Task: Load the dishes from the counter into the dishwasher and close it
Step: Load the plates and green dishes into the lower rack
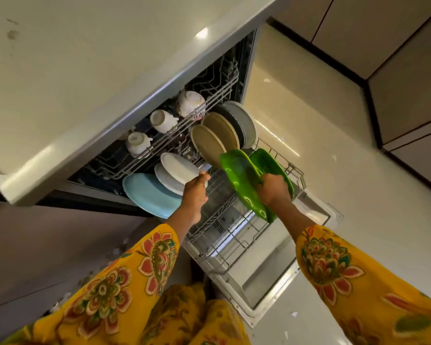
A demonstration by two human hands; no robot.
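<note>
Yellow sleeves (125,282) lead to hands: right (274,186) gripping green plate (241,180), left (195,188) pinching white plate (178,170).

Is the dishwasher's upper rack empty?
No, three white cups sit upside down in the upper rack, above the plates.
</note>
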